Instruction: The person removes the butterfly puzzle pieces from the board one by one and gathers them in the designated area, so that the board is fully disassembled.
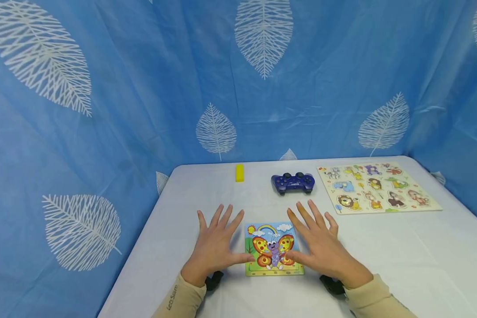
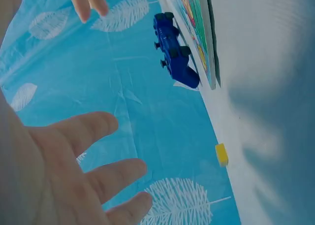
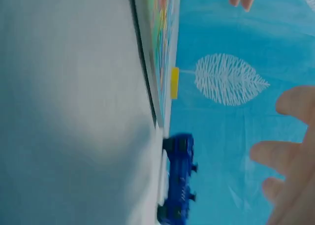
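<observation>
A small square butterfly puzzle board lies flat on the white table, near its front. On its left side my left hand is spread wide, fingers straight, the thumb overlapping the board's left edge in the head view. To the right, my right hand is spread in the same way, its thumb over the butterfly's right wing. Nothing is held by either hand. In the left wrist view, the left fingers show above the table, apart from the board. The right fingers appear likewise in the right wrist view.
Behind the board sits a blue game controller. A yellow block lies at the back left. A large animal puzzle board occupies the back right of the table. A blue curtain with white leaves hangs behind.
</observation>
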`<action>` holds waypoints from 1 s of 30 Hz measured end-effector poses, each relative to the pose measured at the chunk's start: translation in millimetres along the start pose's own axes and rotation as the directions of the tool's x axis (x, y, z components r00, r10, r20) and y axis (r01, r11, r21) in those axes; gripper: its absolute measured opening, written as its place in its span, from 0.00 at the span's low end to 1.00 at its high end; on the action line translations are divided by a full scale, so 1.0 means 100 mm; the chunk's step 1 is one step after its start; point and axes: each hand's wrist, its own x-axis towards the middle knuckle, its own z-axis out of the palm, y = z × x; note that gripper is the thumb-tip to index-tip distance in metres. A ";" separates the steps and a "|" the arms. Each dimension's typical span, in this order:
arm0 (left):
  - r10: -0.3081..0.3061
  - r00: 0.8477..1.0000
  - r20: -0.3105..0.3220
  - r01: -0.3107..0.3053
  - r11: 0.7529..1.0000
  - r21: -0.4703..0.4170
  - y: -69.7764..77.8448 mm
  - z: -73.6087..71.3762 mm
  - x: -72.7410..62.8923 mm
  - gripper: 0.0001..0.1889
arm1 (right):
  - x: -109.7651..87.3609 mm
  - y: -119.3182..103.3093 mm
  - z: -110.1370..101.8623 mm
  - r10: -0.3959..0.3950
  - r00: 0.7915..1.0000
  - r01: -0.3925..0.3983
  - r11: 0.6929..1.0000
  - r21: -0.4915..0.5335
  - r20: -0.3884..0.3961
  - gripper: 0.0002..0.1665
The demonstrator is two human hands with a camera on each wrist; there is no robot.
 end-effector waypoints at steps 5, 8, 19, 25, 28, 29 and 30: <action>-0.037 0.998 -0.056 0.026 0.981 -0.192 0.03 0.01 0.02 0.43 | 0.00 -0.07 0.08 0.104 0.991 -0.123 0.947 0.297 0.080 0.47; -0.088 0.994 -0.061 0.058 0.920 -0.388 0.04 0.05 0.03 0.31 | -0.01 -0.12 0.14 0.139 0.981 -0.181 0.907 0.380 0.135 0.44; -0.055 0.996 0.073 0.086 0.843 -0.531 0.01 0.31 0.15 0.19 | -0.02 -0.09 0.28 -0.020 0.958 -0.076 0.944 0.320 0.285 0.47; -0.013 0.990 0.142 0.045 0.974 -0.220 0.18 0.27 0.20 0.24 | -0.03 -0.08 0.27 -0.048 0.941 -0.053 0.957 0.284 0.335 0.45; -0.005 0.991 0.132 0.020 0.993 -0.117 0.24 0.23 0.20 0.25 | -0.03 -0.09 0.25 -0.049 0.939 -0.048 0.961 0.272 0.340 0.45; -0.008 0.992 0.129 0.021 0.994 -0.104 0.25 0.22 0.19 0.25 | -0.02 -0.09 0.24 -0.051 0.939 -0.046 0.962 0.270 0.341 0.45; -0.010 0.992 0.127 0.022 0.995 -0.097 0.26 0.21 0.18 0.25 | -0.02 -0.09 0.24 -0.052 0.938 -0.044 0.963 0.267 0.342 0.45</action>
